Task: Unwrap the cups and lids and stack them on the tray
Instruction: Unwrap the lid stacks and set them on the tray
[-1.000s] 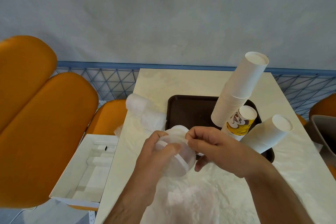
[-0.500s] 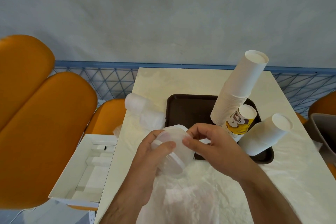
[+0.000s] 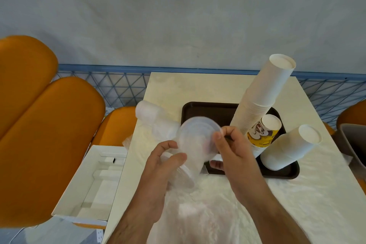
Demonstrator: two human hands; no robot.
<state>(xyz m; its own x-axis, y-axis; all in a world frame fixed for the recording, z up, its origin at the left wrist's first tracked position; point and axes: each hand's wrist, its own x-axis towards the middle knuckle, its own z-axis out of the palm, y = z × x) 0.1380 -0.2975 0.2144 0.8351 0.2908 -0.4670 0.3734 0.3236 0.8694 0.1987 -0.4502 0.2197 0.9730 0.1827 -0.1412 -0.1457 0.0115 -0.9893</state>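
Behind lids (image 3: 195,140) — tray (image 3: 210,111) edge hidden

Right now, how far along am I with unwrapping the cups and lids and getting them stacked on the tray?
Partly done. Three paper cup stacks already sit unwrapped on the brown tray. In hand: your left hand grips the clear lid stack, and your right hand pinches its top rim; its loose wrap trails toward you. Left: set these lids on the tray, then unwrap the second wrapped lid sleeve lying beside the tray.
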